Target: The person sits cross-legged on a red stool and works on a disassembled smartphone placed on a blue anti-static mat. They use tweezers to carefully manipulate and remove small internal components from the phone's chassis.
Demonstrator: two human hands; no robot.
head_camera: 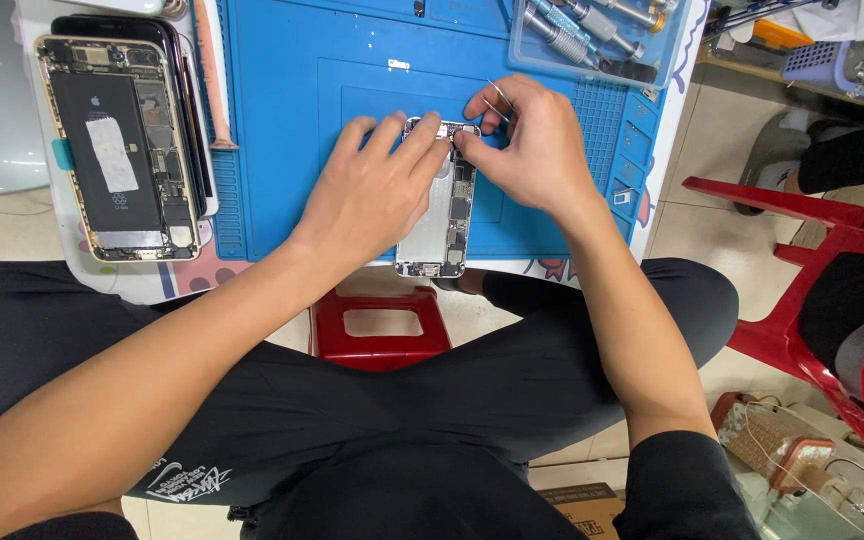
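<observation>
White label [113, 153] on opened phone [120, 150]

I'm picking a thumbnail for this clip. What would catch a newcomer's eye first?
First, the two hands meeting over an opened phone on the bright blue work mat: the left hand lies flat on it, and the right hand pinches thin metal tweezers at its top end. Next, a second opened phone, battery showing, lies at the far left. A red stool shows between the person's knees.
</observation>
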